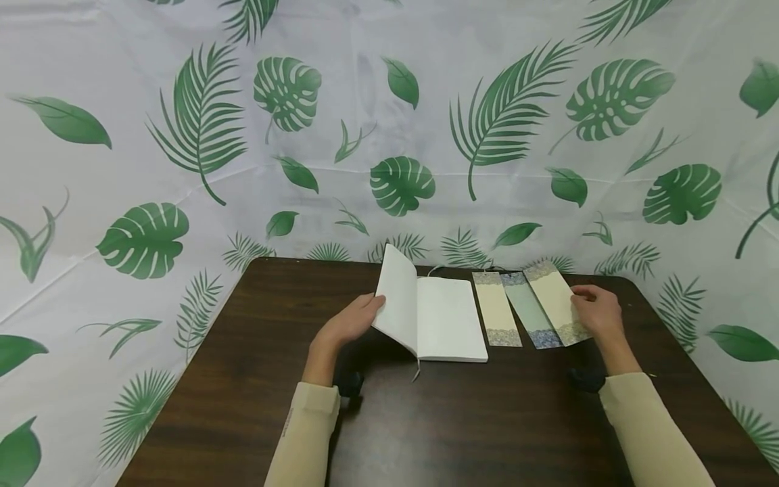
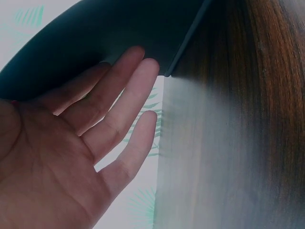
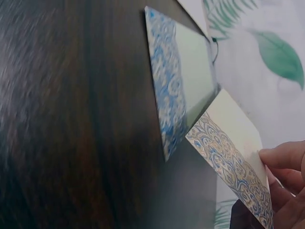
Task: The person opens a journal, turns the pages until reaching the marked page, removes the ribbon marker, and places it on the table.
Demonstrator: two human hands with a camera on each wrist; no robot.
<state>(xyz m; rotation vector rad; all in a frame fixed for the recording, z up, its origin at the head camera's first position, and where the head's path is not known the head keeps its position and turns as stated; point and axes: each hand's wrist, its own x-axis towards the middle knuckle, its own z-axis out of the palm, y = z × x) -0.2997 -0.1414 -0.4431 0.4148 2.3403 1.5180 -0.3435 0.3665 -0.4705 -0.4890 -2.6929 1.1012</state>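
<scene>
An open notebook [image 1: 450, 319] with blank white pages lies on the table, its left side lifted at a slant. My left hand [image 1: 347, 325] holds that raised side, thumb at the page edge; in the left wrist view, long fingers spread against the dark cover [image 2: 71, 52] and the thumb is hidden. My right hand [image 1: 599, 312] pinches a cream bookmark [image 1: 555, 301] with patterned ends by its right edge. The right wrist view shows it tilted up, overlapping a pale green bookmark [image 3: 193, 71] with a blue patterned end. Another cream bookmark [image 1: 497, 308] lies beside the notebook.
The dark wooden table [image 1: 462, 426] reaches back to a white curtain [image 1: 341, 81] printed with green leaves. A ribbon marker [image 1: 416, 370] hangs from the notebook's lower spine. Thin cords show behind the notebook and bookmarks.
</scene>
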